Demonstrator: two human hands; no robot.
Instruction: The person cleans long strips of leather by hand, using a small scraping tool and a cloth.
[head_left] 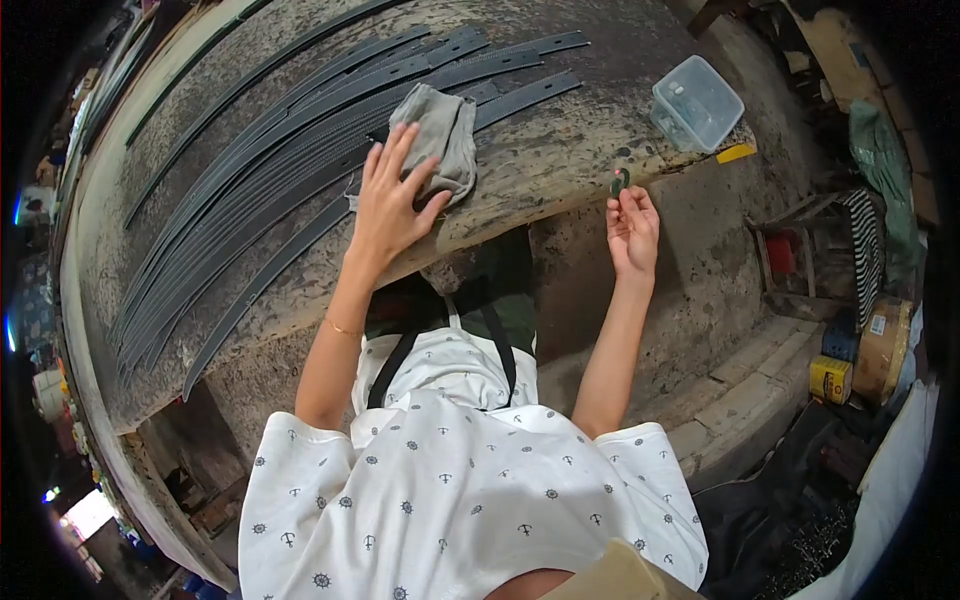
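Observation:
My left hand (pixel 392 200) lies with fingers spread on a crumpled grey cloth (pixel 448 140) near the front edge of the worktable. Long dark grey slotted strips (pixel 270 165) stretch out beneath and beside the cloth. Raised just off the table's front edge, my right hand (pixel 633 225) pinches a small dark green ring-like piece (pixel 620 182) between thumb and fingers. To the right of that hand, a clear plastic container (pixel 700 105) with small items inside stands at the table's corner.
The stained worktable (pixel 560 150) curves across the view. A yellow piece (pixel 736 153) sits at its right corner. On the right are a wooden stool (pixel 800 245) with striped cloth, a cardboard box (pixel 884 345) and a yellow box (pixel 830 379).

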